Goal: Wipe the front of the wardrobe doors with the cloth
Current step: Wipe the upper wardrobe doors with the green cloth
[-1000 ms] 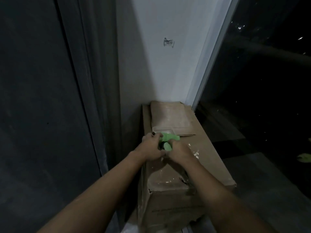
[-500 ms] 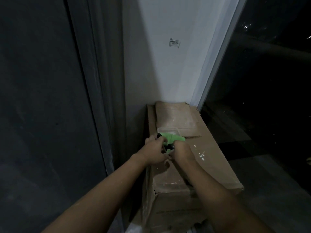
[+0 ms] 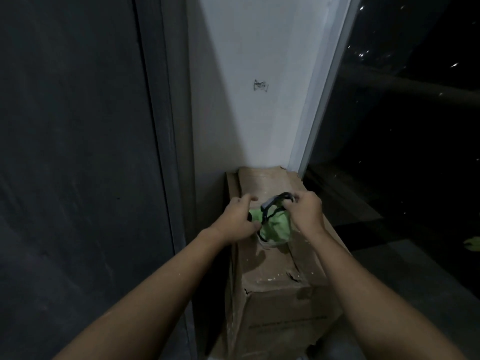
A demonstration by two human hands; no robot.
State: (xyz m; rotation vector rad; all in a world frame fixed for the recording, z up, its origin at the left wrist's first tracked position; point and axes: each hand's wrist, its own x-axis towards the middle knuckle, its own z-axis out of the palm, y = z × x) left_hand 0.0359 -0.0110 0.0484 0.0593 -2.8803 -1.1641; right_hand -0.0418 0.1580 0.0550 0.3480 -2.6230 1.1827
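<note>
Head view is showing the green cloth [image 3: 276, 226] lying bunched on top of the cardboard box [image 3: 272, 284], between the two hands, with a black strap [image 3: 272, 203] looping over and around it. The strap is probably tangling with the cloth, which would explain why both hands are working at it rather than lifting the cloth alone. The right hand [image 3: 306, 216] is reaching in from above, its fingers [image 3: 291, 203] curling and pinching the strap's upper loop and holding it raised off the fabric. The left hand [image 3: 239, 222] is coming in low from the side, thumb and curled fingers seemingly pinching the strap's near end just beside the cloth. Both forearms are stretching forward and converging over the box. The dark wardrobe door [image 3: 72, 152] is standing well to the left, not yet being wiped.
</note>
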